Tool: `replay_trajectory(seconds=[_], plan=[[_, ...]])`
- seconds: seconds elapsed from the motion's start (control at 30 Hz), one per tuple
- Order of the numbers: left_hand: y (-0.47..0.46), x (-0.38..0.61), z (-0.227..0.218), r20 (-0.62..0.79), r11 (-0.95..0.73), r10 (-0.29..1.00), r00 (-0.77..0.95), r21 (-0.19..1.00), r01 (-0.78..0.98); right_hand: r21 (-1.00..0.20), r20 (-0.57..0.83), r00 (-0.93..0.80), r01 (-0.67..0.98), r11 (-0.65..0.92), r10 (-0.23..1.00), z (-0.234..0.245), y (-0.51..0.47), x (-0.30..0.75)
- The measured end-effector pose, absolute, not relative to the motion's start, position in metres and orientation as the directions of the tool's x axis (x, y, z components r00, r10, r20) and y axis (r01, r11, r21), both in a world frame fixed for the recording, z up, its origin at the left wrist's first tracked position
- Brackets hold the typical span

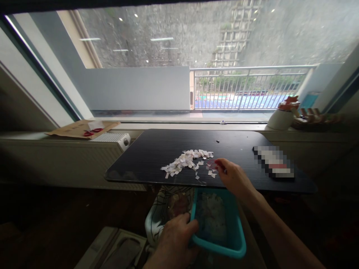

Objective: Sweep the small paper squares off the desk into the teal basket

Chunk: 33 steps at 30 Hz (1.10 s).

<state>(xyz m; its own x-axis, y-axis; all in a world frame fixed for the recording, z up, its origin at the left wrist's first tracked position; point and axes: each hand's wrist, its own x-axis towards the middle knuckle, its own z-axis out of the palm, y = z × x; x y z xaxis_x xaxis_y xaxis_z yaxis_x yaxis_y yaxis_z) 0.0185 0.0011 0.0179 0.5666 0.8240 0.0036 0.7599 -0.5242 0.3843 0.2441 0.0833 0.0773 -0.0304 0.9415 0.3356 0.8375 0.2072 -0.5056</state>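
Note:
My left hand (178, 239) is closed around the near left rim of a teal plastic basket (239, 246), held just below the table's front edge. Inside the basket lie pale scraps (213, 216), dim in the shadow. Over the black table (134, 160), my right hand (231, 175) pinches a small, clear, pinkish flat piece (211, 164); its exact kind is unclear. Left of that piece spreads a heap of small white paper scraps (186, 160), with a few loose ones close beneath my right fingers.
On the table's right side lies a phone-like slab (273, 162), its face blurred out. Red-handled scissors (94, 131) rest on brown paper (70, 129) by the window. A white pot (277, 118) stands on the sill. Below the table, a white bin (153, 220) sits beside the basket.

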Motion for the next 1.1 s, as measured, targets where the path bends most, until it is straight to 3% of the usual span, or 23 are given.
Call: replay_trajectory(seconds=[0.27, 0.57, 0.7, 0.9, 1.1], plan=[[0.002, 0.018, 0.018, -0.018, -0.517, 0.824, 0.567, 0.384, 0.765, -0.527, 0.322, -0.143, 0.794, 0.302, 0.936, 0.075, 0.081, 0.233], [0.002, 0.020, 0.018, -0.004, -0.523, 0.821, 0.570, 0.392, 0.757, -0.483, 0.262, 0.005, 0.867, 0.126, 0.965, 0.085, 0.066, 0.263], [0.001, 0.019, 0.017, -0.005, -0.520, 0.824, 0.566, 0.388, 0.761, -0.494, 0.260, -0.015, 0.857, 0.147, 0.965, 0.086, 0.067, 0.260], [0.001, 0.019, 0.016, 0.002, -0.524, 0.824, 0.567, 0.383, 0.761, -0.412, 0.250, -0.002, 0.905, 0.109, 0.968, 0.087, 0.068, 0.262], [0.002, 0.020, 0.016, -0.002, -0.524, 0.823, 0.568, 0.385, 0.760, -0.454, 0.253, -0.030, 0.879, 0.146, 0.967, 0.083, 0.073, 0.271]])
